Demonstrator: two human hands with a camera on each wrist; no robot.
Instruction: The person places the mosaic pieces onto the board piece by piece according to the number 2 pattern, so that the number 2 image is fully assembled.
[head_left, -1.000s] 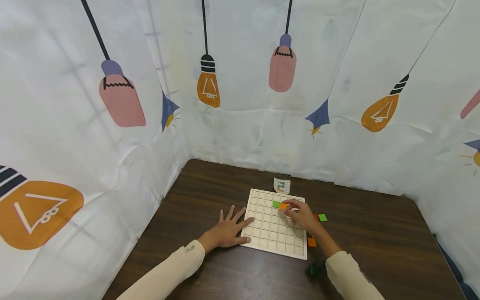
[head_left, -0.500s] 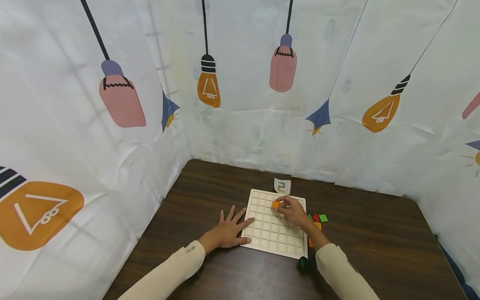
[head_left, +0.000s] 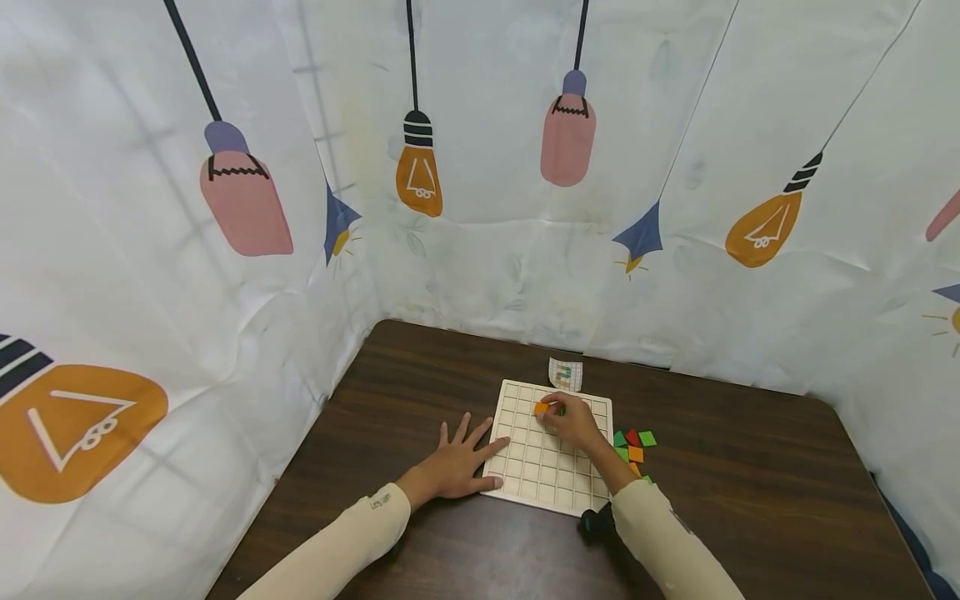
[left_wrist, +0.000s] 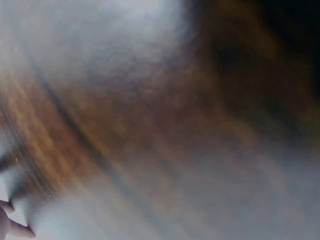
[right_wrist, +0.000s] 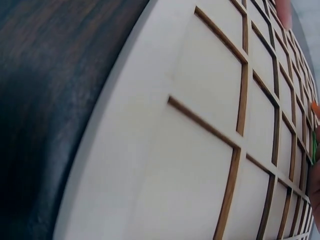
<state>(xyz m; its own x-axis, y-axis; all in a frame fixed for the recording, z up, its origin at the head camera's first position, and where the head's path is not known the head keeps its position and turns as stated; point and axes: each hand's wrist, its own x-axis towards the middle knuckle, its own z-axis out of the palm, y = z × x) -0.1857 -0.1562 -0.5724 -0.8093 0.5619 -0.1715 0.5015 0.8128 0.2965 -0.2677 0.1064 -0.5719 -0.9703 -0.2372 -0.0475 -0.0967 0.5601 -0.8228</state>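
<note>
A person's right hand pinches 1 orange tile at the far part of a pale gridded board on a dark desk, while the left hand, fingers spread and gripping nothing, rests across the board's left edge. Loose tiles lie at right; a printed card sits just beyond.

1. Head: worn high, faces forward and down; widest and farthest view. Takes in tabletop, grid board, left hand, right hand, printed backdrop.
2. Left wrist: very near a blurred brown-grey surface; fingers only at lower-left corner. Facing unclear.
3. Right wrist: close over the board's border, looking obliquely along the grid; orange tile cut by the right margin.
4. Overlap, head/right wrist: board, tile, part of right hand.
</note>
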